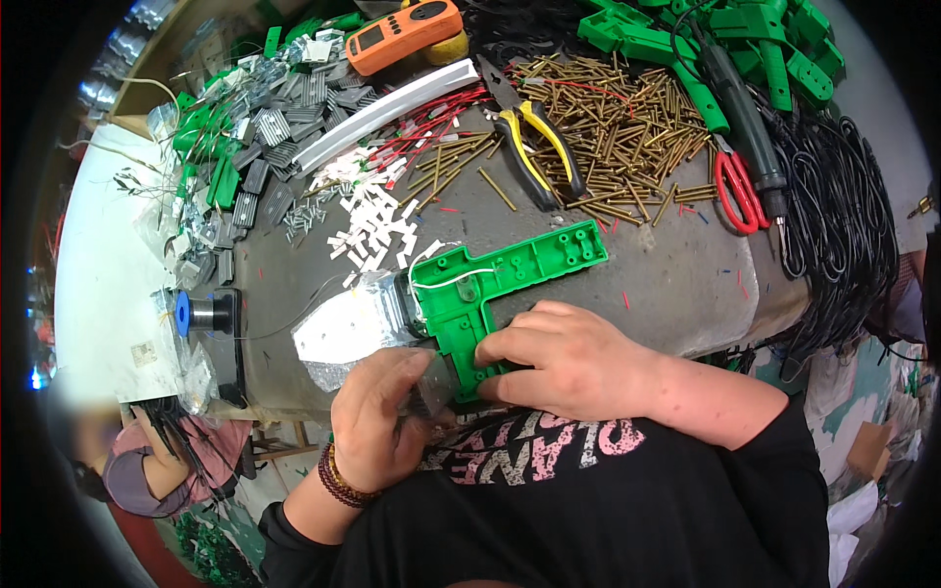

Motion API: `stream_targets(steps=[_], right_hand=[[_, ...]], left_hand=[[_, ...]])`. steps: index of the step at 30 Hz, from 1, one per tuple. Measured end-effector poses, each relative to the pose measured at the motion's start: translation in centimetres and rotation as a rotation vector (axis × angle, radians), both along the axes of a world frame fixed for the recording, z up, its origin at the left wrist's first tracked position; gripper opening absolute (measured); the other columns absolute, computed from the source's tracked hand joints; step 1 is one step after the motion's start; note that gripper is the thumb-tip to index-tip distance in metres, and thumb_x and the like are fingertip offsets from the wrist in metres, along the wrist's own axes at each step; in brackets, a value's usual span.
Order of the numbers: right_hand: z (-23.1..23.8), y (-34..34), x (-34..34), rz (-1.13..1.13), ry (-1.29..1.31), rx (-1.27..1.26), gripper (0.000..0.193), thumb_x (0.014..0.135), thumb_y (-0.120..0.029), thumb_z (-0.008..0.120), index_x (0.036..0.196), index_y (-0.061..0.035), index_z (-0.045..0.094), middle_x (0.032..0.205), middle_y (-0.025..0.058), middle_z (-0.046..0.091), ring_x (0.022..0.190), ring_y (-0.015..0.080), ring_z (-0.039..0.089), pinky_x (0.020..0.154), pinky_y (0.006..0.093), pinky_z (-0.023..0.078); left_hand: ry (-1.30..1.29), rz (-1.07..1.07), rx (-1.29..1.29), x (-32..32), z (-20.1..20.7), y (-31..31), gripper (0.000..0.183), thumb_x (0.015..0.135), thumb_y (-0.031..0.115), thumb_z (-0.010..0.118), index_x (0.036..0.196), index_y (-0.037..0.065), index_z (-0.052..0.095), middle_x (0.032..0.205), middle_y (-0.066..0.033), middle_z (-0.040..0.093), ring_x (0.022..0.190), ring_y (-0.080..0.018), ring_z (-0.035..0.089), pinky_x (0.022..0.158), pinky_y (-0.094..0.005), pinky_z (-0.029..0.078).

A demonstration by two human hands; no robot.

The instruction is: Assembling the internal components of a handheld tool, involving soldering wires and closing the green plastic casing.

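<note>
A green plastic housing half (461, 323), shaped like a pistol with ribs and screw posts inside, lies open side up before me. A pale wire runs across its inner face. My right hand (564, 358) has its fingers curled over the lower grip part of the housing. At the housing's left end sits a shiny silver-white head piece (348, 328), partly under clear film. My left hand (377, 412) is closed beside the grip's lower left, around something clear or greyish that I cannot make out; its fingertips are partly hidden.
Yellow-black pliers (539, 147) lie by a heap of brass-coloured rods (627, 127). Red-handled scissors (735, 191) and a soldering iron (745, 118) lie right, near black cables (843, 206). Left are white connectors (377, 220), grey heat sinks (274, 127) and a solder spool (201, 314).
</note>
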State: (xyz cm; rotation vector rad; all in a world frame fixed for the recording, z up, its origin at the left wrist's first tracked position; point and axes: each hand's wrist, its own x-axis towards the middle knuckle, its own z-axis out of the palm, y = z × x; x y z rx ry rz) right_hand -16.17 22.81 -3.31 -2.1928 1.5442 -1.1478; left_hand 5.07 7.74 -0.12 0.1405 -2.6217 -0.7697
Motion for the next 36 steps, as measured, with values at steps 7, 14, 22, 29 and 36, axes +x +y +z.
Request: stream_targets(steps=[7, 14, 22, 29, 36], right_hand=[[-0.23, 0.07, 0.01, 0.002, 0.01, -0.017, 0.014, 0.078, -0.014, 0.065, 0.091, -0.0138, 0.069, 0.109, 0.0045, 0.061, 0.093, 0.0206, 0.061, 0.079, 0.036, 0.048], [-0.43, 0.13, 0.13, -0.002, 0.056, -0.003, 0.024, 0.071, -0.011, 0.069, 0.095, -0.0151, 0.069, 0.111, 0.0038, 0.061, 0.092, 0.0218, 0.061, 0.078, 0.0363, 0.048], [-0.33, 0.29, 0.03, 0.019, 0.042, 0.037, 0.041, 0.059, -0.014, 0.078, 0.099, -0.0149, 0.069, 0.115, 0.0052, 0.061, 0.095, 0.0238, 0.06, 0.081, 0.0393, 0.047], [-0.39, 0.29, -0.07, 0.031, 0.05, 0.046, 0.049, 0.052, -0.015, 0.081, 0.1, -0.0166, 0.07, 0.117, 0.0048, 0.06, 0.097, 0.0237, 0.06, 0.082, 0.0391, 0.047], [-0.44, 0.25, 0.11, 0.016, 0.045, 0.057, 0.048, 0.053, -0.015, 0.081, 0.1, -0.0165, 0.07, 0.115, 0.0036, 0.06, 0.097, 0.0232, 0.06, 0.082, 0.0389, 0.047]], left_hand=[[-0.036, -0.033, -0.056, -0.16, 0.33, -0.47, 0.052, 0.07, -0.006, 0.071, 0.121, -0.003, 0.058, 0.113, -0.021, 0.068, 0.104, -0.0368, 0.067, 0.091, -0.0424, 0.053], [-0.016, -0.043, -0.136, -0.31, 0.38, 0.05, 0.041, 0.075, -0.003, 0.07, 0.115, -0.006, 0.062, 0.11, -0.0217, 0.069, 0.1, -0.0387, 0.068, 0.089, -0.0427, 0.053], [-0.006, -0.003, -0.132, -0.22, 0.11, 0.06, 0.043, 0.08, 0.014, 0.077, 0.115, -0.007, 0.063, 0.107, -0.0202, 0.07, 0.098, -0.0375, 0.068, 0.089, -0.0425, 0.054], [-0.004, -0.007, -0.144, -0.22, -0.08, -0.12, 0.043, 0.081, 0.017, 0.077, 0.115, -0.006, 0.063, 0.106, -0.0196, 0.07, 0.096, -0.0367, 0.068, 0.086, -0.0413, 0.054], [0.003, 0.015, -0.113, -0.26, -0.25, -0.19, 0.04, 0.083, 0.02, 0.077, 0.111, -0.006, 0.064, 0.101, -0.0197, 0.07, 0.094, -0.0367, 0.069, 0.084, -0.041, 0.055]])
